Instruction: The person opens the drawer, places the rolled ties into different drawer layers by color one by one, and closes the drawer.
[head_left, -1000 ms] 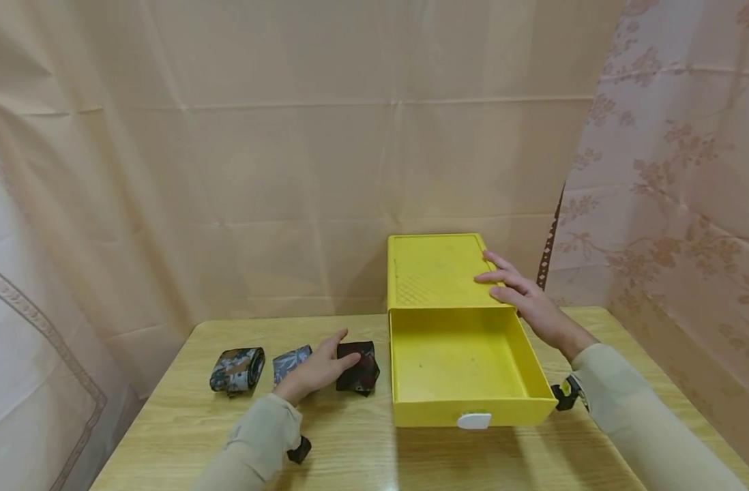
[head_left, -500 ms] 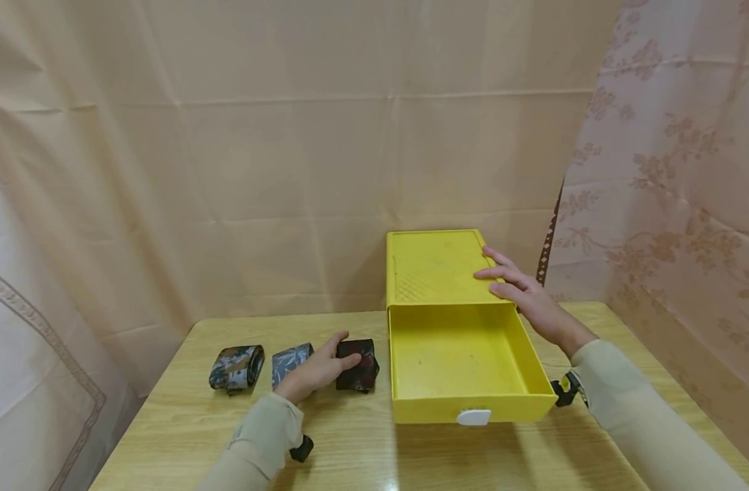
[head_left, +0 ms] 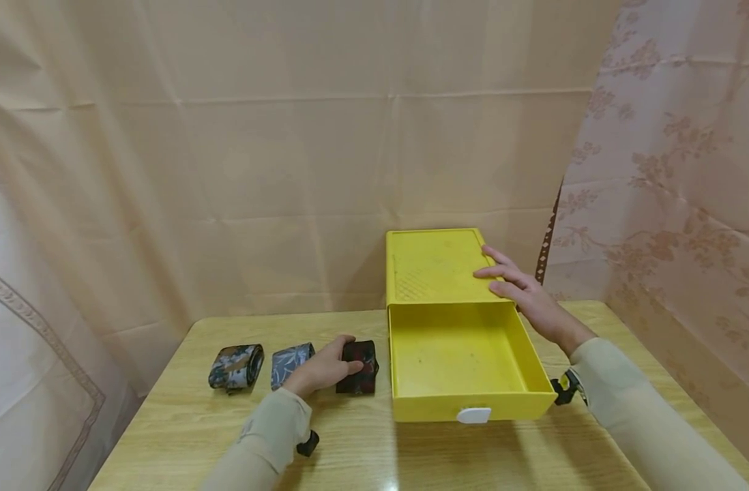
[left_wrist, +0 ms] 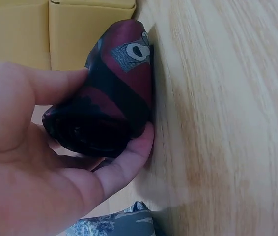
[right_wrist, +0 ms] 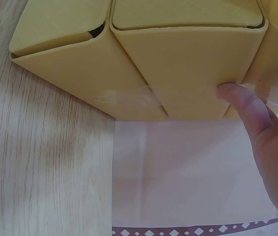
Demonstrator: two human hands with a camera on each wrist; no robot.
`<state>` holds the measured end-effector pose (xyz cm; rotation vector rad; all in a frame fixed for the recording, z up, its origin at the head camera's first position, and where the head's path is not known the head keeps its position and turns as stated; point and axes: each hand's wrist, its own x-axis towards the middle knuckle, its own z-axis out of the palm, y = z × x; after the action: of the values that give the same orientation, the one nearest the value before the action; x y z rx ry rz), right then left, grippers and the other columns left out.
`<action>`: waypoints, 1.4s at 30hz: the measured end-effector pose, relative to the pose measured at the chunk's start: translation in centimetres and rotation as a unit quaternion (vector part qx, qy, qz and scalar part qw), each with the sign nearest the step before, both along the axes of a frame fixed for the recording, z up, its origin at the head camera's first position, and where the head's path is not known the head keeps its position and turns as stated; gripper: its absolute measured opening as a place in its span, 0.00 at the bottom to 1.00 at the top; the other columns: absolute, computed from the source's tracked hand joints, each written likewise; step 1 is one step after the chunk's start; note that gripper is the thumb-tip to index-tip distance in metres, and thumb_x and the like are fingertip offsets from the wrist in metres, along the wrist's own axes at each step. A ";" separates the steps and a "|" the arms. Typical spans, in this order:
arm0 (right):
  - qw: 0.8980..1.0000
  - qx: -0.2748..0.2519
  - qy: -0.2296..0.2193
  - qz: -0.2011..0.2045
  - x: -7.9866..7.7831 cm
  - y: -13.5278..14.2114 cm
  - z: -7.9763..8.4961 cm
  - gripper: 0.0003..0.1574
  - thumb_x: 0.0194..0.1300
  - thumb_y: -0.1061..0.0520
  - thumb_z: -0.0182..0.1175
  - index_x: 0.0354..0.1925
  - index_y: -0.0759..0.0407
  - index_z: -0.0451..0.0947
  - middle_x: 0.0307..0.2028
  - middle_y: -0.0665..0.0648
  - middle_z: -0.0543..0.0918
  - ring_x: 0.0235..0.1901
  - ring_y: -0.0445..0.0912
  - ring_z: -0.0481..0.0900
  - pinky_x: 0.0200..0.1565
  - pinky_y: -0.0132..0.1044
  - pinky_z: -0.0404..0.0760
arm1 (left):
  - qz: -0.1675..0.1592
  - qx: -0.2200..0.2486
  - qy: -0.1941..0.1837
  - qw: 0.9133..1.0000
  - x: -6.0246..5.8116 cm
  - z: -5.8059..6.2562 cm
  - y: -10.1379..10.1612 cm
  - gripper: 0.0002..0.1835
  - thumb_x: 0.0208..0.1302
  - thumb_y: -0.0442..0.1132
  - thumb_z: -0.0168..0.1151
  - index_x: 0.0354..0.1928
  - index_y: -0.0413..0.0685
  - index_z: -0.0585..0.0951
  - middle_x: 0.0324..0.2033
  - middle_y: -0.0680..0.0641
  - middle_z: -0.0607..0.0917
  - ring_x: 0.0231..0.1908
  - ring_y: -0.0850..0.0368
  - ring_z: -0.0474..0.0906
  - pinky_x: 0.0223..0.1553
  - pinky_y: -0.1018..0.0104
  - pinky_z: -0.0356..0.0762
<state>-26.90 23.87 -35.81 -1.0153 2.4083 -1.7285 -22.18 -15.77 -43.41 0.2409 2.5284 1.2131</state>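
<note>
In the head view, my left hand is at a dark red and black rolled necktie on the table. The left wrist view shows the thumb on one side of this roll and fingers curled round the other, gripping it. Close behind that hand lies a grey leaf-patterned rolled necktie, partly covered. A camouflage-patterned roll sits farther left. My right hand rests on the right top edge of a yellow drawer cabinet, with its thumb against the side.
The cabinet's top drawer is pulled out towards me, with a white handle and nothing inside. More yellow drawer units show below it in the right wrist view. A beige curtain hangs behind the wooden table.
My left hand has moved slightly right and its fingers have closed round the dark red necktie, which has tilted a little. The right hand stays on the cabinet.
</note>
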 end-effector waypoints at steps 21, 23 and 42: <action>1.000 -0.008 -0.002 0.005 -0.2 0.0 0.0 0.20 0.76 0.54 0.43 0.61 0.56 0.70 0.74 0.44 0.41 0.72 0.45 0.38 0.60 0.63 0.52 | 0.013 -0.019 -0.001 1.000 -0.7 0.0 -0.1 0.36 0.65 0.47 0.61 0.71 0.46 0.58 0.67 0.37 0.62 0.65 0.38 0.59 0.60 0.40 0.59; 1.000 -0.010 -0.004 0.004 -0.2 -0.1 -0.2 0.20 0.76 0.54 0.43 0.61 0.55 0.71 0.74 0.44 0.42 0.72 0.45 0.38 0.60 0.63 0.51 | 0.020 -0.020 -0.003 1.000 -0.7 0.0 -0.1 0.37 0.65 0.46 0.62 0.71 0.45 0.58 0.66 0.37 0.64 0.64 0.38 0.61 0.60 0.41 0.60; 1.000 -0.010 -0.005 0.006 -0.1 -0.1 -0.1 0.20 0.76 0.55 0.43 0.61 0.55 0.70 0.74 0.45 0.41 0.72 0.45 0.37 0.61 0.63 0.51 | 0.035 0.004 -0.024 0.999 -0.3 -0.1 0.3 0.38 0.65 0.45 0.62 0.71 0.46 0.56 0.67 0.35 0.61 0.65 0.37 0.59 0.59 0.40 0.62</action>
<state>-26.96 23.74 -35.88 -1.0170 2.3799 -1.7524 -22.47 -15.52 -43.50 0.1252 2.5103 1.2402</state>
